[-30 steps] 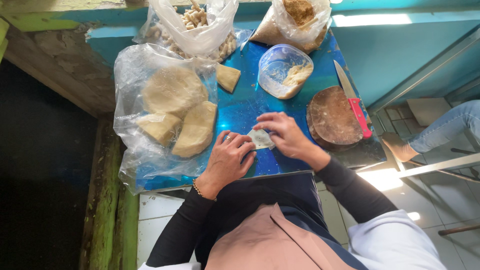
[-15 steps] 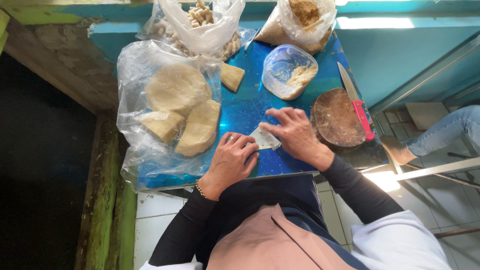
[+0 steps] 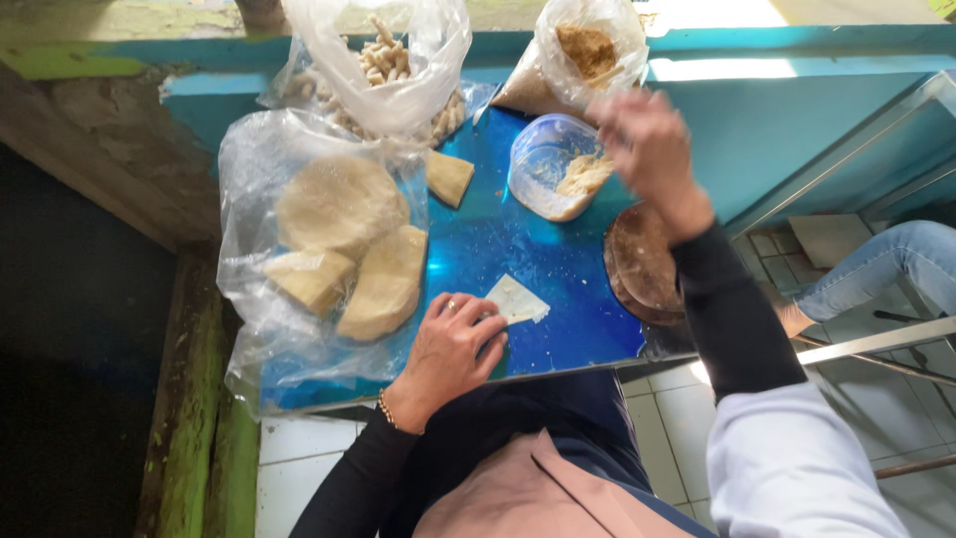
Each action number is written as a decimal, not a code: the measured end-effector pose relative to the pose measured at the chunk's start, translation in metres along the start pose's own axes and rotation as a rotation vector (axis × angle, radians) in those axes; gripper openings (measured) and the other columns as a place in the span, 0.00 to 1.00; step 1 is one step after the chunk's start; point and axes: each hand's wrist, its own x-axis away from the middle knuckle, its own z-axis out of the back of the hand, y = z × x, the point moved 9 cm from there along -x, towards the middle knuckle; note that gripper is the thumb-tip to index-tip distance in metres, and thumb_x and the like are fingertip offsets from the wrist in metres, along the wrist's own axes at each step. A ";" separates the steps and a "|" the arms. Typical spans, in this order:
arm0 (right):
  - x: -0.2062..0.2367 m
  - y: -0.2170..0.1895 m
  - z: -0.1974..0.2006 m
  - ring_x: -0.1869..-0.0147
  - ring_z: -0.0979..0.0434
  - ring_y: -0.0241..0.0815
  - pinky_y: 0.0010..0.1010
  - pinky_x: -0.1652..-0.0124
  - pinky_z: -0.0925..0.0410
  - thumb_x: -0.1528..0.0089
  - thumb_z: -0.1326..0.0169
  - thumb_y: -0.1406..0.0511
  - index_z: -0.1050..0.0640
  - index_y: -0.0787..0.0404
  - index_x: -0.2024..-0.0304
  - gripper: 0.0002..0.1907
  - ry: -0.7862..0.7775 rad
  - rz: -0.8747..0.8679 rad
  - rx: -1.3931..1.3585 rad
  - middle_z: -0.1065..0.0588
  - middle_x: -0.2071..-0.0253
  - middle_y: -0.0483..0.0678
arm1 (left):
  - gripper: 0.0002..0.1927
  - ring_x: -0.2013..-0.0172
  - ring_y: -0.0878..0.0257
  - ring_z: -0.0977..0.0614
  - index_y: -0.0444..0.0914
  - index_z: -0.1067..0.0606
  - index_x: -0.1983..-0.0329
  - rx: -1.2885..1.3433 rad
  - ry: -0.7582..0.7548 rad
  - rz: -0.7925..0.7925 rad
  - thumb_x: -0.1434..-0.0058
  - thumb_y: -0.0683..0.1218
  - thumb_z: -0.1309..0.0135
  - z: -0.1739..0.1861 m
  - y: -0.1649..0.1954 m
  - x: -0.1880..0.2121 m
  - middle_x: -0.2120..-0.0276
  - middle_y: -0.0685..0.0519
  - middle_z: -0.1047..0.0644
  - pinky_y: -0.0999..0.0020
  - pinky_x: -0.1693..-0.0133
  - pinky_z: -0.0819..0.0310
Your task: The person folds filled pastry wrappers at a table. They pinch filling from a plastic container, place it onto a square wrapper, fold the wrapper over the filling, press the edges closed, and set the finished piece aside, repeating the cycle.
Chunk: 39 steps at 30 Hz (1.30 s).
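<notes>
Head view: folded pale wrapper (image 3: pixel 516 299) flat on blue table (image 3: pixel 558 269), near front edge, pinned at one corner by left hand (image 3: pixel 450 351), fingers curled and pressed down, probably to keep fold from springing open. Right hand (image 3: pixel 642 139) raised over plastic tub of filling (image 3: pixel 556 177) toward back edge, blurred, fingers loosely bunched; whether pinching anything, cannot tell. Round wooden board (image 3: pixel 637 264) under that forearm. Clear bag of dough discs (image 3: pixel 334 249) at left edge, within easy reach.
</notes>
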 end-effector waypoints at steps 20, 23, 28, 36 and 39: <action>-0.075 0.188 -0.162 0.66 0.19 0.42 0.36 0.61 0.26 0.34 0.42 0.66 0.15 0.51 0.66 0.07 -0.202 -0.252 0.133 0.18 0.67 0.46 | 0.08 0.55 0.53 0.21 0.41 0.19 0.60 0.194 -0.043 0.064 0.41 0.48 0.39 0.004 -0.002 0.002 0.57 0.52 0.20 0.54 0.46 0.34; -0.066 0.214 -0.143 0.69 0.19 0.37 0.34 0.63 0.26 0.33 0.44 0.66 0.14 0.54 0.64 0.08 -0.090 -0.427 -0.125 0.18 0.70 0.46 | 0.08 0.55 0.54 0.21 0.41 0.19 0.60 0.200 -0.030 0.085 0.41 0.48 0.39 0.005 -0.005 0.003 0.57 0.52 0.20 0.55 0.46 0.34; -0.039 0.233 -0.114 0.70 0.19 0.34 0.29 0.65 0.26 0.34 0.45 0.67 0.16 0.61 0.64 0.08 0.063 -0.606 -0.286 0.19 0.72 0.46 | 0.07 0.55 0.54 0.20 0.41 0.19 0.61 0.184 -0.027 0.060 0.41 0.47 0.39 0.004 -0.005 0.003 0.58 0.53 0.19 0.56 0.46 0.33; -0.008 0.200 -0.087 0.76 0.34 0.24 0.20 0.75 0.40 0.33 0.43 0.67 0.16 0.59 0.61 0.05 0.050 -0.905 -0.858 0.21 0.71 0.41 | 0.07 0.56 0.54 0.20 0.40 0.19 0.62 0.165 0.022 0.052 0.42 0.45 0.39 0.013 -0.003 0.000 0.59 0.52 0.19 0.58 0.50 0.29; 0.006 0.149 -0.055 0.79 0.38 0.25 0.19 0.78 0.46 0.33 0.45 0.67 0.17 0.60 0.60 0.06 0.009 -0.840 -1.018 0.23 0.72 0.40 | 0.05 0.57 0.54 0.20 0.40 0.19 0.63 0.133 0.088 0.128 0.42 0.44 0.39 0.017 -0.011 0.000 0.60 0.52 0.19 0.60 0.54 0.28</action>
